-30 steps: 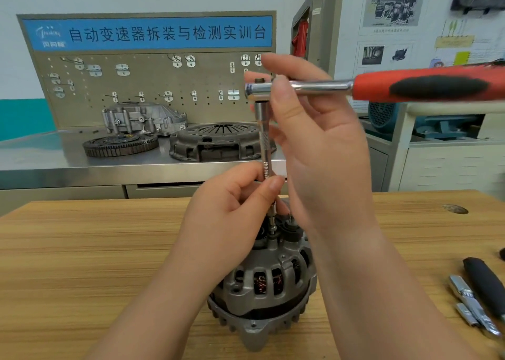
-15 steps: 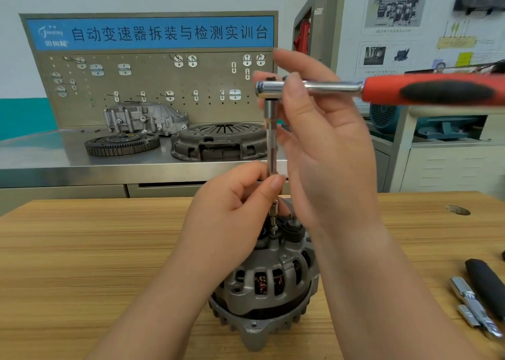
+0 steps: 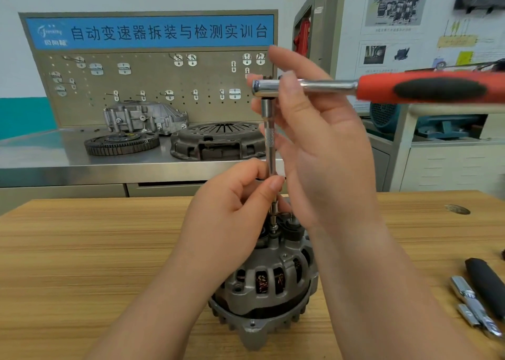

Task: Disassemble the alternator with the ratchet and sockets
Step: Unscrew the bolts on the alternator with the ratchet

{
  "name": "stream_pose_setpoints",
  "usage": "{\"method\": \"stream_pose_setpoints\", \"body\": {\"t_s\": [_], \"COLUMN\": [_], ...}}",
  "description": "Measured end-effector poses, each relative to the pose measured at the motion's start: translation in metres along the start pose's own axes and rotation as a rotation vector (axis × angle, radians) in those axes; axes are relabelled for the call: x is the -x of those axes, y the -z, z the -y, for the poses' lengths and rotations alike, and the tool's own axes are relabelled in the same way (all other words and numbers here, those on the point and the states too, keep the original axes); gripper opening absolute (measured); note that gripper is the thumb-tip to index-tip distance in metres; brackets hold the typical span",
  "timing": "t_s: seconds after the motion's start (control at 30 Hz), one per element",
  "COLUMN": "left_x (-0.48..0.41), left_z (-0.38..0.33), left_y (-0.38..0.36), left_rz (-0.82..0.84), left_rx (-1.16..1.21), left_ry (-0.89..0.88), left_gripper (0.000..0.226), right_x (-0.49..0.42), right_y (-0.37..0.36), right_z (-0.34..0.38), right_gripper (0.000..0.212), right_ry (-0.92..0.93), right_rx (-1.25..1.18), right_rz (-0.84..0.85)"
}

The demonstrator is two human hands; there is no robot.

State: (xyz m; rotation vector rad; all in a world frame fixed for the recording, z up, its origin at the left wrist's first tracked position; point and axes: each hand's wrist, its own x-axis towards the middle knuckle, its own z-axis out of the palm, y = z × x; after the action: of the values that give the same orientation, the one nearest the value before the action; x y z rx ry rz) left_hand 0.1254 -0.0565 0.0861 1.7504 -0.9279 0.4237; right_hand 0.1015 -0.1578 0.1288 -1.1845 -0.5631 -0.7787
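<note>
The grey alternator [image 3: 269, 283] stands on the wooden table [image 3: 82, 250], copper windings showing through its slots. A ratchet [image 3: 410, 87] with a red and black handle lies level above it, pointing right. A long chrome extension bar [image 3: 269, 141] drops from the ratchet head down to a small socket on a fastener at the alternator's top. My left hand [image 3: 235, 204] pinches the lower part of the extension bar between thumb and fingers. My right hand [image 3: 317, 141] holds the ratchet at its head, fingers wrapped behind it.
A black-handled tool [image 3: 486, 286] and chrome sockets or adapters [image 3: 472, 307] lie at the table's right edge. Behind, a steel bench [image 3: 41, 154] carries a flywheel [image 3: 121, 142], a clutch cover [image 3: 218, 141] and a gearbox housing [image 3: 144, 116] below a pegboard.
The ratchet and extension bar drifted slightly right in the view, along with both hands. The grips look the same, and the alternator stays in place.
</note>
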Motion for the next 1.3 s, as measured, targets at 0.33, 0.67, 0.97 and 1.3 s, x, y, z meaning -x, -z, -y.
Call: {"method": "stream_pose_setpoints", "body": {"t_s": [0.33, 0.67, 0.97, 1.3], "left_x": [-0.0008, -0.0012, -0.0016, 0.001], "left_z": [-0.0027, -0.0022, 0.0017, 0.0003], "left_y": [0.0024, 0.0002, 0.0005, 0.0001], "left_rz": [0.067, 0.022, 0.02, 0.021], "left_rx": [0.044, 0.042, -0.014, -0.016], "left_ry": [0.003, 0.041, 0.02, 0.041], "left_gripper": [0.021, 0.022, 0.017, 0.026], "right_x": [-0.0016, 0.0017, -0.0009, -0.0006], "right_y": [0.0059, 0.0009, 0.0059, 0.0039], "right_z": [0.0017, -0.0007, 0.0006, 0.0017], "right_gripper": [0.027, 0.023, 0.015, 0.023], "right_ry": [-0.195, 0.124, -0.093, -0.116], "right_rx": [-0.138, 0.06, -0.159, -0.188], "right_rz": [0.028, -0.033, -0.041, -0.022]}}
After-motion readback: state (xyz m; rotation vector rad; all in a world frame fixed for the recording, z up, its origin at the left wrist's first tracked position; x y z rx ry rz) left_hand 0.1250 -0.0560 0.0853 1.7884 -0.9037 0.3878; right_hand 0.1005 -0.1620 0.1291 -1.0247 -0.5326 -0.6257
